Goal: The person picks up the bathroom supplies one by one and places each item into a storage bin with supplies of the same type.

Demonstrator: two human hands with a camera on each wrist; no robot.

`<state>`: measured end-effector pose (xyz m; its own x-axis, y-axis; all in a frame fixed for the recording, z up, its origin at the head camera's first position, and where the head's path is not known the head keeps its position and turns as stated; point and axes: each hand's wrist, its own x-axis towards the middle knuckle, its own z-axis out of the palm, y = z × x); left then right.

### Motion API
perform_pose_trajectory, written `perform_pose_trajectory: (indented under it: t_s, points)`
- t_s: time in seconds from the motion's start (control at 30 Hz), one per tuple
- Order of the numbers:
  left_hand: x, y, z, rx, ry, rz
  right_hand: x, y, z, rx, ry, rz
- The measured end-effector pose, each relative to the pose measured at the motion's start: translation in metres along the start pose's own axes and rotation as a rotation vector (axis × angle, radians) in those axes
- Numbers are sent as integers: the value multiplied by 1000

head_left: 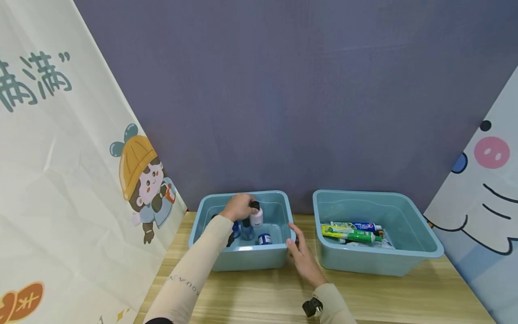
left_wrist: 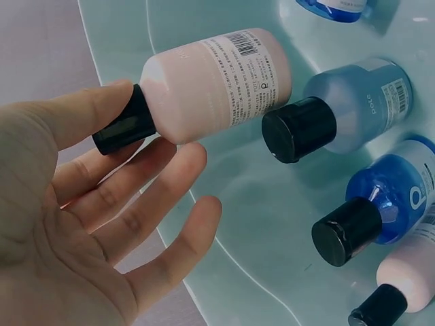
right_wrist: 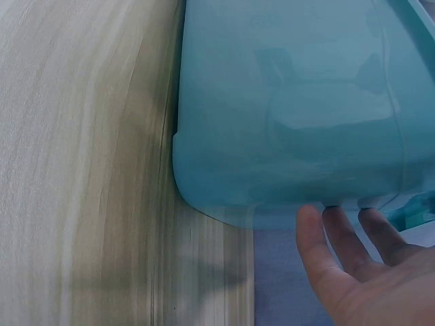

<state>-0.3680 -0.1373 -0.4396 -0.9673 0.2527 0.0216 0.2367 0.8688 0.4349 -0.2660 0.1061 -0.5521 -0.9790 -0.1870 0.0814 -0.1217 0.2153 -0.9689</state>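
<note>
1. Tubs sit side by side on the wooden table (head_left: 259, 292).
2. The left tub (head_left: 243, 258) holds small bottles; the right tub (head_left: 376, 265), at 3 o'clock, holds toothpaste tubes (head_left: 352, 231).
3. The right hand (head_left: 303, 258), fingers straight and apart, steadies the left tub's side.
4. The left hand (left_wrist: 75, 224), fingers spread, barely touches the pink bottle (left_wrist: 217, 81) by its black cap, above the tub. I think a firmer pinch would be safer.

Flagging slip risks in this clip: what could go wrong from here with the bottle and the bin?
1. The left hand touches the pink bottle only near its black cap, fingers mostly straight; it may slip onto the blue bottles below.
2. The right hand merely rests on the left bin, which might slide on the table.
</note>
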Motion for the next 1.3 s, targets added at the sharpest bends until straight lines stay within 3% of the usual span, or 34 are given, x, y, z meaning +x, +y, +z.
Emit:
perform_pose_trajectory:
  t_s: [0.9,1.17,1.3]
  points:
    - [8,1,7,24,-25,-18,-2,2,-1,-21,-5,-18]
    - [14,1,7,5,88,23,-1,1,-1,-28,-2,-20]
    - [15,2,4,14,74,11,-1,2,-1,-40,3,-16]
